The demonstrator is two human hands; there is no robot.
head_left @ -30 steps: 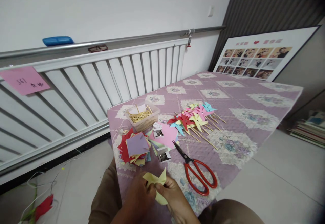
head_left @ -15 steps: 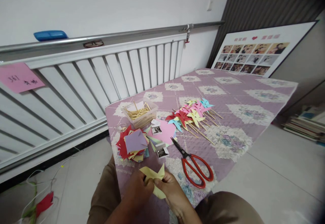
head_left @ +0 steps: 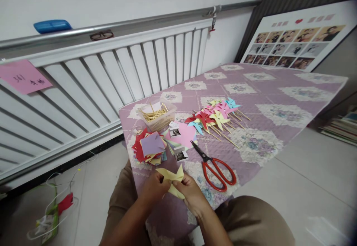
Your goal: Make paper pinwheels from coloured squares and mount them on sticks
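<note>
A pale yellow paper pinwheel (head_left: 176,191) is held over the table's near edge, its blades folded toward the middle. My left hand (head_left: 156,186) pinches it from the left, and my right hand (head_left: 190,192) grips it from the right. Both thumbs press near its centre, where a small dark spot shows between them. Red-handled scissors (head_left: 213,166) lie to the right of my right hand. Beyond my hands stand two small white boxes of metal pins, the nearer box (head_left: 180,154) and the farther box (head_left: 175,131). A stack of cut coloured paper squares (head_left: 152,144) sits at the left.
A clear plastic tub (head_left: 158,117) of wooden sticks stands near the radiator (head_left: 156,64). Several finished pinwheels (head_left: 213,116) on sticks lie in a heap on the flowered tablecloth (head_left: 245,106). A photo board (head_left: 295,41) leans at the back right. Cables (head_left: 52,201) trail on the floor.
The view has shifted, so the table items appear slightly higher and farther right. Both hands still hold the yellow pinwheel; the left fingers have moved, and the small dark spot now shows at its centre.
</note>
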